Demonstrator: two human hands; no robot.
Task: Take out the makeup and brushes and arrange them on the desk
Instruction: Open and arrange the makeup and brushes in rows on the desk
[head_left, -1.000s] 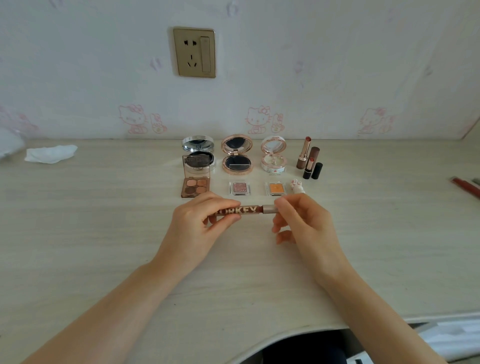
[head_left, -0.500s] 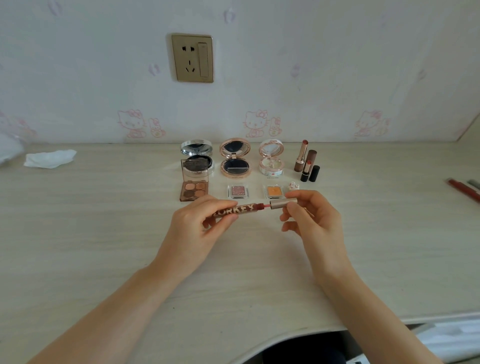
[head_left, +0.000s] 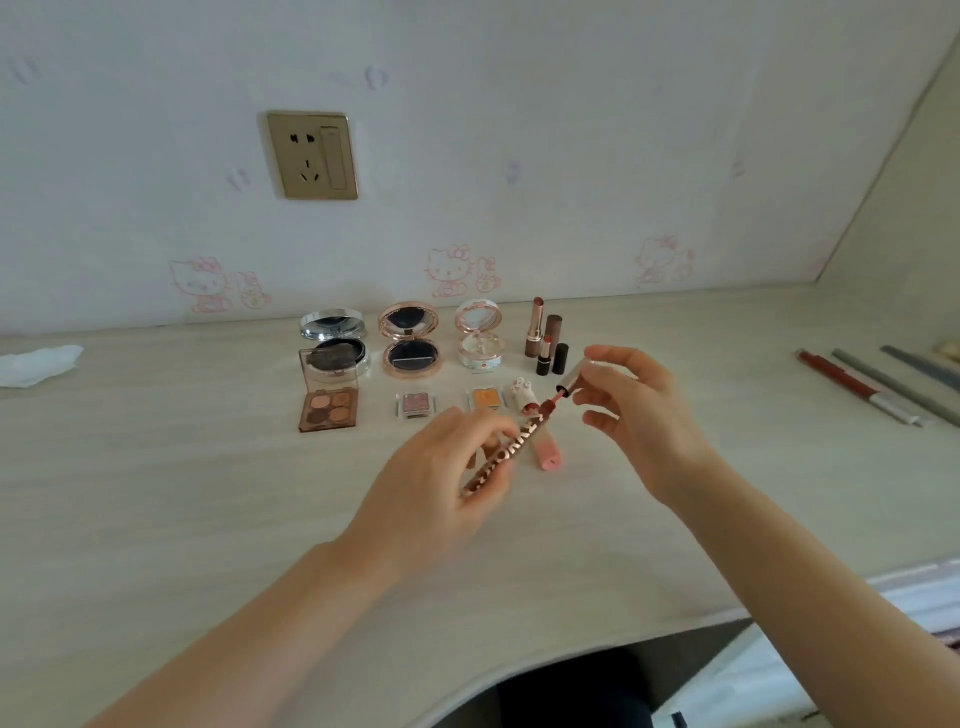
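Lip gloss uncapped for display.
Your left hand (head_left: 441, 483) pinches the tube (head_left: 506, 452); right hand (head_left: 631, 402) pinches its wand cap (head_left: 574, 382), matching the opened lipsticks (head_left: 545, 338).

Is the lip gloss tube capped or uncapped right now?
Uncapped: right hand holds the cap off the tube in the left hand, wand showing between.

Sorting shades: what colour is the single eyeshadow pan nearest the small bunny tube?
Orange, clearest in the head view.

Brown lettered lip gloss tube (head_left: 511, 451), tilted above desk, its silver-capped wand (head_left: 570, 383) partly drawn out.
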